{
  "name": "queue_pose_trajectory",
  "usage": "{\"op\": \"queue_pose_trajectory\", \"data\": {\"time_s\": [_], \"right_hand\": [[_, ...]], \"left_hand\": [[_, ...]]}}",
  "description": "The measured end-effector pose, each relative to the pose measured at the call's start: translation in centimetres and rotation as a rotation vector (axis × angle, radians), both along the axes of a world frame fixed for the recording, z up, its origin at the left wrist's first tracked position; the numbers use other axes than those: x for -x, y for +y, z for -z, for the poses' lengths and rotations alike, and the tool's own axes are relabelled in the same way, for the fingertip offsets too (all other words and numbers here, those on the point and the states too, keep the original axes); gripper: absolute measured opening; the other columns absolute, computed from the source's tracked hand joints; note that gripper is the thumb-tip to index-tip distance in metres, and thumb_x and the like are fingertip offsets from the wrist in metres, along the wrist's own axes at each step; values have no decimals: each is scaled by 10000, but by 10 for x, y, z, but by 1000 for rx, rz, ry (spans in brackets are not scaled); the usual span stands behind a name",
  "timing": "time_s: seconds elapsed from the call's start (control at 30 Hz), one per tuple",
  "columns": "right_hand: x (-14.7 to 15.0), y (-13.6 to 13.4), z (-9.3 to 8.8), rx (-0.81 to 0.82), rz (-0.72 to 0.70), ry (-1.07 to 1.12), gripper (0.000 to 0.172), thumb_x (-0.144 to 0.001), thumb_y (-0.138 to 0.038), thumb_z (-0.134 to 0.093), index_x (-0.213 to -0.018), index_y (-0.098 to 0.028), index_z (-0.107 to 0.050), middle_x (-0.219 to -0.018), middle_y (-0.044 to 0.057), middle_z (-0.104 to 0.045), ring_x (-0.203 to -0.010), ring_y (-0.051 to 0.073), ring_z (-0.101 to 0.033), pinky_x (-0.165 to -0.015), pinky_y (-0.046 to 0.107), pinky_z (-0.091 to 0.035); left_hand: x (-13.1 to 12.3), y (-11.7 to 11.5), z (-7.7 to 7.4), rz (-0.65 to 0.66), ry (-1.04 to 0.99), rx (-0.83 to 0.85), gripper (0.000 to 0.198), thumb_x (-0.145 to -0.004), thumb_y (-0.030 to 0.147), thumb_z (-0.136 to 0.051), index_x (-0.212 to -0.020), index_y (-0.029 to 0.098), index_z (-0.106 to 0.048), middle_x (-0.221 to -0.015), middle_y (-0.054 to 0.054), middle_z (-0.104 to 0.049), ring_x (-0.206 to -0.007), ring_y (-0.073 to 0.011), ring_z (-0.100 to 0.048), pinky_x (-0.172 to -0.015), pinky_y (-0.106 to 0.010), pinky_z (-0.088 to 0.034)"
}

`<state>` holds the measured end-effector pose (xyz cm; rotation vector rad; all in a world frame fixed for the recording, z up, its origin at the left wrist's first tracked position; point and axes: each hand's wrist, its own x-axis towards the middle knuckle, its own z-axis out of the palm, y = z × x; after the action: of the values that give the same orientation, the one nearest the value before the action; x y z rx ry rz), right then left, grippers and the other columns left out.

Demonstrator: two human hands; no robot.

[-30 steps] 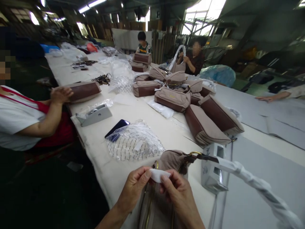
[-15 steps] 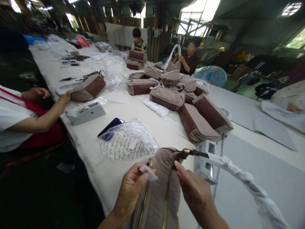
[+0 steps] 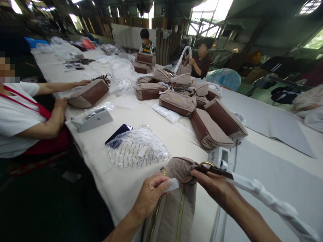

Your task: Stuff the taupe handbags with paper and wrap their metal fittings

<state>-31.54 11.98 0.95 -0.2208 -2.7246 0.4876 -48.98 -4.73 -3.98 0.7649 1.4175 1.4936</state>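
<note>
A taupe handbag (image 3: 174, 205) with brown trim and gold zippers lies in front of me. Above its left zipper, my left hand (image 3: 151, 193) pinches a small white translucent strip (image 3: 172, 185) between thumb and fingers. My right hand (image 3: 218, 188) is closed at the bag's far right end, its fingertips at a small brown leather tab (image 3: 188, 178). Close above that hand is a gold ring (image 3: 207, 163), which joins the bag to its handle (image 3: 254, 190), wrapped in white material. The handle curves away to the lower right.
A tape dispenser (image 3: 219, 158) stands just beyond my right hand. Ahead lie a plastic bag of striped material (image 3: 137, 151), a phone (image 3: 117, 134) and a heap of handbags (image 3: 178, 102). Left, a co-worker (image 3: 22, 117) handles another bag (image 3: 89, 94) near a second dispenser (image 3: 93, 119).
My left hand has moved right with the strip, which now points rightward. My right hand has shifted right and up toward the handle's end. The co-worker at left has stretched an arm forward.
</note>
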Motion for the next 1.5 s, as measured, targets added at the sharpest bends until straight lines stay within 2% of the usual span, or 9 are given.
{"op": "queue_pose_trajectory", "data": {"time_s": [0.2,0.53,0.7,0.83,1.0,1.13,1.23,1.4,1.5], "right_hand": [[-24,-7,-5,-11,97,-82,323,-890,-103,-418,-1133,-240,-579,-966,71,-684,-888,198,-650,-754,290,-540],[-17,-8,-16,-81,146,-138,250,-938,-194,-381,-1043,-221,-607,-850,57,-653,-754,160,-624,-643,224,-494],[-13,-7,-7,-126,163,-168,237,-922,-171,-397,-1041,-228,-594,-843,50,-634,-761,170,-617,-639,245,-480],[-17,-10,9,-151,102,2,362,-926,-160,-356,-1277,-148,-445,-926,108,-668,-779,191,-644,-682,293,-517],[-14,-15,19,101,184,146,332,-937,-216,-399,-1259,-150,-437,-1026,112,-672,-831,180,-663,-715,276,-532],[-9,-17,22,303,224,232,192,-918,-176,-459,-1074,-215,-564,-869,29,-686,-737,135,-654,-656,220,-503],[-10,-20,24,369,259,292,156,-904,-188,-484,-1023,-207,-582,-844,25,-678,-706,133,-645,-633,220,-495],[-11,-29,27,712,591,261,261,-857,-378,-560,-692,-178,-539,-570,-12,-573,-482,119,-550,-469,218,-447],[-4,-33,27,1053,628,239,349,-810,-468,-600,-651,-167,-528,-526,-25,-539,-438,106,-510,-424,207,-413]], "left_hand": [[-9,5,3,12,296,-168,180,-862,263,-575,-955,230,-725,-780,-18,-614,-757,-132,-583,-687,-215,-448],[-24,22,2,-49,706,-445,297,-850,122,-571,-1130,204,-634,-871,-34,-605,-773,-110,-605,-671,-182,-507],[-34,36,-1,-89,895,-511,352,-824,64,-581,-1159,170,-602,-921,-56,-602,-824,-126,-598,-723,-207,-518],[-42,45,-3,-72,895,-476,367,-827,48,-556,-1170,175,-581,-984,-67,-603,-896,-136,-592,-792,-218,-511],[-47,44,-9,0,759,-369,380,-806,66,-554,-1150,224,-584,-1091,-60,-588,-1017,-164,-567,-910,-260,-469],[-52,44,-12,-18,229,-175,241,-849,246,-544,-1084,224,-589,-1140,-60,-573,-1005,-201,-580,-873,-319,-496],[-54,47,-11,-87,-91,-17,244,-876,334,-514,-1066,187,-560,-946,-52,-628,-797,-161,-620,-718,-272,-526],[-54,49,-8,-123,295,-122,333,-866,230,-535,-1196,241,-494,-1166,-67,-561,-909,-151,-610,-848,-291,-487],[-55,49,-8,-151,534,-212,384,-842,168,-546,-1210,267,-498,-1231,-63,-526,-923,-151,-610,-881,-308,-477]]}}
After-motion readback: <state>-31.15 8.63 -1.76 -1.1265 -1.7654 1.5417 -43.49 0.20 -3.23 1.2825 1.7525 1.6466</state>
